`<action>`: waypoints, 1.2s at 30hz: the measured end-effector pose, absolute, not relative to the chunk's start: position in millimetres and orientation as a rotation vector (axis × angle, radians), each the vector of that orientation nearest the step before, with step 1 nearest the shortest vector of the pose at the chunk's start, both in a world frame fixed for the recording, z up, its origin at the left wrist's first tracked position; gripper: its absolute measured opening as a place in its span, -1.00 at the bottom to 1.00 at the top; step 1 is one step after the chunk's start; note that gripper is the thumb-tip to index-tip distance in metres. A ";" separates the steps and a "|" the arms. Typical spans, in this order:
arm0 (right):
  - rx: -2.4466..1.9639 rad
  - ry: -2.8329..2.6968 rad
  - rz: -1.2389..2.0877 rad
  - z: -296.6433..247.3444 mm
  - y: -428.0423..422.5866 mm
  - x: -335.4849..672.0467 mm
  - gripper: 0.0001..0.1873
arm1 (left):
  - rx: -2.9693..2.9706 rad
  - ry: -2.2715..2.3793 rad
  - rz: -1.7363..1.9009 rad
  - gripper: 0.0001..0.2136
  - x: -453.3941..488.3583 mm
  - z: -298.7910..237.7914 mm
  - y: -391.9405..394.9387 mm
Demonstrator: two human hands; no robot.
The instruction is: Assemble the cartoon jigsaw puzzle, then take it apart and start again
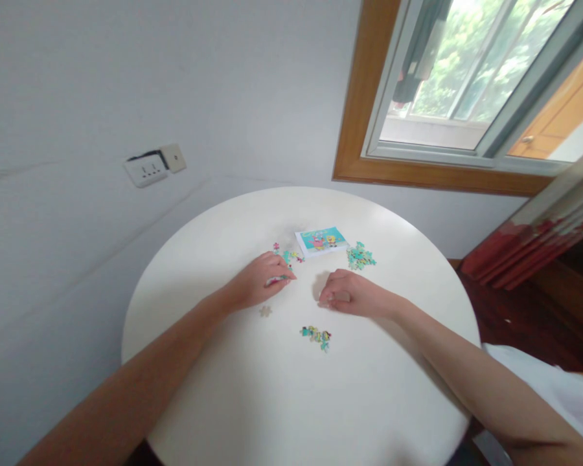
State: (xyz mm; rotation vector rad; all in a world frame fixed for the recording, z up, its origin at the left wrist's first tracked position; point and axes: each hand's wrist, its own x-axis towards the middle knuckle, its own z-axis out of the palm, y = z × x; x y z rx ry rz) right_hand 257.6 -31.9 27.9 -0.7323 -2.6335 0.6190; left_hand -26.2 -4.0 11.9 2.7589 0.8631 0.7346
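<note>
My left hand (262, 281) is closed in a pinch on a small puzzle piece (274, 281), whose pink and green edge shows between the fingers. To its right, my right hand (348, 292) is held low over the table with thumb and fingers together. Whatever lies between those fingertips is too small to make out. Nearer to me is a short run of joined puzzle pieces (315, 335) in green and yellow. One pale loose piece (265, 311) rests just below my left hand. Several scattered pieces (287, 255) lie beyond that hand, partly covered by it.
A picture card (322, 241) with cartoon figures lies farther back on the round white table (252, 401). Right of it is a heap of green puzzle pieces (360, 256). The wall with a socket (147, 169) and a wood-framed window (347, 155) stand behind the table.
</note>
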 end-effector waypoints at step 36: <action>-1.278 -2.331 0.360 8.5 -14.0 261.1 -0.78 | 2.748 0.849 0.715 -0.77 -25.3 11.4 -5.0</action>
